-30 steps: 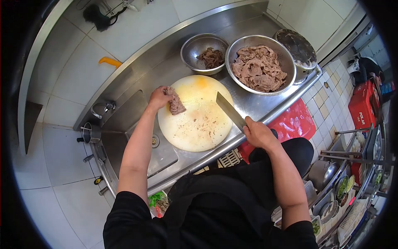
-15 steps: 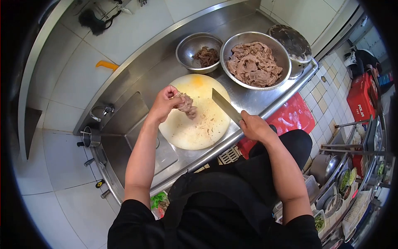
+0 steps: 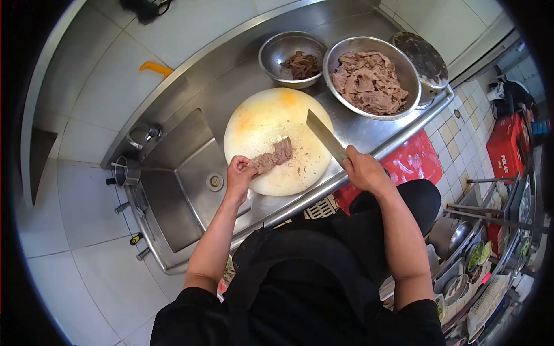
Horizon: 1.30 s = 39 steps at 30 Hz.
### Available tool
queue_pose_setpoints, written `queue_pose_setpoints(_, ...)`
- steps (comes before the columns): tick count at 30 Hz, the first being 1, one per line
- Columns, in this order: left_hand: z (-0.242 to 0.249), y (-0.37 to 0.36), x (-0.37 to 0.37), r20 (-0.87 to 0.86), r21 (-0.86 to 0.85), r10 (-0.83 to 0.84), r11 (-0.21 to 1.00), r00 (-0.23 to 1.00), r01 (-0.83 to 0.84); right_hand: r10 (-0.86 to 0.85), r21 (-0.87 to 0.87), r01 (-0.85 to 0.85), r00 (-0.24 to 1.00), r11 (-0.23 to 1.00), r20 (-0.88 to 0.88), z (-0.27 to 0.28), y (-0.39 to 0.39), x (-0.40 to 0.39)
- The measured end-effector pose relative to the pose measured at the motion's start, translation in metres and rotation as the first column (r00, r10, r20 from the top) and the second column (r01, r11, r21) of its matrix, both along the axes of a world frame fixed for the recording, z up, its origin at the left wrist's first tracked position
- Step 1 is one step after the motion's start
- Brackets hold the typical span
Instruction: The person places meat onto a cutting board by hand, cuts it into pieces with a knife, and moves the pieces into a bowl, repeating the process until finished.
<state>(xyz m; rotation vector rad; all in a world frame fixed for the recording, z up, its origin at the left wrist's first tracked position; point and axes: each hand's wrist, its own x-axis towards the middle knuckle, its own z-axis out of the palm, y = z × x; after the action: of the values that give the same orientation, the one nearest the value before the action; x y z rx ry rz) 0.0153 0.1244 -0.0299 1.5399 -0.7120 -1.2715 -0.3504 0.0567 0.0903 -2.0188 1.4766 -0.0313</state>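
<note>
Left hand [image 3: 239,175] pinches wrinkled meat strip [image 3: 272,160], long axis running inward from near-left of round board [image 3: 258,124]; right hand [image 3: 366,170] grips flat metal cleaver [image 3: 325,136], tip toward board's far side.

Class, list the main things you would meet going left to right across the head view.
Small cylindrical steel container → curved orange handle → round metal sink drain → left hand → crumpled brownish strip of meat → long steel cleaver → right hand → red box lettered POLAR.

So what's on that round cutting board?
Meat, held at one end by the left hand, plus small scraps. Whatever the meat and knife cover cannot be seen.
</note>
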Motion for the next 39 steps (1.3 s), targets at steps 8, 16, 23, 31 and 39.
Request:
queue_pose_setpoints(8, 0.044, -0.015, -0.006, 0.868, -0.112, -0.068, 0.938, 0.492, 0.328, -0.018, -0.025, 0.020, 0.997, 0.999, 0.075, -0.009, 0.022, 0.017)
queue_pose_setpoints(16, 0.053, -0.041, -0.047, 0.686, 0.217, -0.576, 0.745, 0.445, 0.630, -0.069, 0.005, 0.069, 0.994, 0.998, 0.085, -0.014, 0.067, 0.056)
queue_pose_setpoints(23, 0.036, -0.015, -0.046, 0.780, -0.003, -0.442, 0.706, 0.443, 0.708, -0.022, -0.029, 0.025, 0.995, 0.999, 0.096, -0.004, 0.079, 0.082)
queue_pose_setpoints(31, 0.035, -0.009, -0.046, 0.864, -0.021, -0.358, 0.678, 0.355, 0.735, 0.063, 0.022, -0.062, 0.996, 0.998, -0.069, -0.015, 0.068, 0.112)
queue_pose_setpoints(39, 0.035, -0.009, -0.047, 0.870, -0.019, -0.353, 0.675, 0.345, 0.738, 0.089, 0.063, -0.080, 0.985, 0.995, -0.148, 0.004, 0.108, 0.070)
